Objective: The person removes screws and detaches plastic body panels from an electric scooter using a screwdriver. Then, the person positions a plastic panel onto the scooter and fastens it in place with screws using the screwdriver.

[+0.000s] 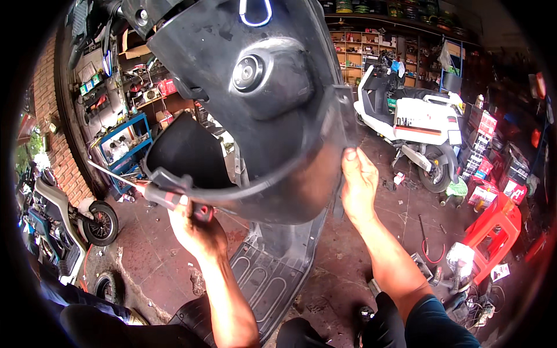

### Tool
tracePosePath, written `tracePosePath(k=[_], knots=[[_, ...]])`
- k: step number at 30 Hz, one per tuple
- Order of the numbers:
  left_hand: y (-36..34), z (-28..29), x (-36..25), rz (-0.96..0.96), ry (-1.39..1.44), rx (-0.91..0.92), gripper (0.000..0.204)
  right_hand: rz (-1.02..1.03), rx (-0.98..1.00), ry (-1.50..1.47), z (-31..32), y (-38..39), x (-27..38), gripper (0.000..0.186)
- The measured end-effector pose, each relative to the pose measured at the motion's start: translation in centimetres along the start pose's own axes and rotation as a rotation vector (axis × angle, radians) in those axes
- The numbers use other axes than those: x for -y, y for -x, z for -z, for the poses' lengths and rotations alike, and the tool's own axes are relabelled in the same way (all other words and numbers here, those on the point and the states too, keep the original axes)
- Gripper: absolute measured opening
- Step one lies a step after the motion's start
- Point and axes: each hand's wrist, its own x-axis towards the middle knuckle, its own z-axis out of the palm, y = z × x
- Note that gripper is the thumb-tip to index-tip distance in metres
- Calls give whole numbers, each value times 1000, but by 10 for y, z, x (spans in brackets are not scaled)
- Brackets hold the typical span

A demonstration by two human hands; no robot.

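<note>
Gripping the right edge of the scooter's dark front leg-shield panel (261, 98), your right hand (358, 184) has fingers (350, 155) curled and pinched onto the rim, thumb side toward you. Your left hand (194, 226) is clenched around a screwdriver (152, 191) with a red-and-black handle; its metal shaft points up-left, away from the panel, and the same hand sits against the panel's lower-left rim. Cannot tell whether those fingers also clamp the rim or only the tool.

Panel is held up in front of you, tilted, filling the upper middle of the view. Round ignition-lock boss (248, 72) sits near its centre, a metal hook (255, 13) at the top edge, and an open glove pocket (185, 152) at lower left. Below the panel, the ribbed black footboard (270, 272) of the scooter runs down toward your legs.

Outward from there: a white scooter (415, 119) is parked well apart at upper right, in front of wooden shelving (357, 49). A red plastic stool (496, 229) stands at right, near stacked boxes (484, 145). A blue tool cart (127, 145) stands by the brick wall (55, 127) at left, with a motorcycle (64, 223) parked below it. Floor (156, 261) is dark, stained concrete with small bits of litter.
</note>
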Motion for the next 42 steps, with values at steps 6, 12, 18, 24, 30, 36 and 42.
tracePosePath(k=[6, 12, 18, 24, 30, 36, 42], knots=[[-36, -24, -5, -50, 30, 184, 26, 293, -20, 603, 9, -29, -2, 44], [-55, -35, 9, 82, 37, 208, 18, 529, 27, 822, 12, -46, 15, 40], [-74, -19, 33, 50, -29, 220, 24, 797, 106, 866, 26, -69, 10, 37], [-62, 17, 52, 100, -86, 291, 21, 841, 87, 768, 26, -72, -6, 35], [-47, -1, 9, -24, -108, 114, 22, 866, 98, 760, 25, -69, 1, 33], [-33, -37, -27, -331, -164, 184, 32, 699, 102, 713, 29, -61, -5, 32], [-38, -47, -28, -646, -362, 486, 38, 468, 147, 719, 28, -37, -15, 31]])
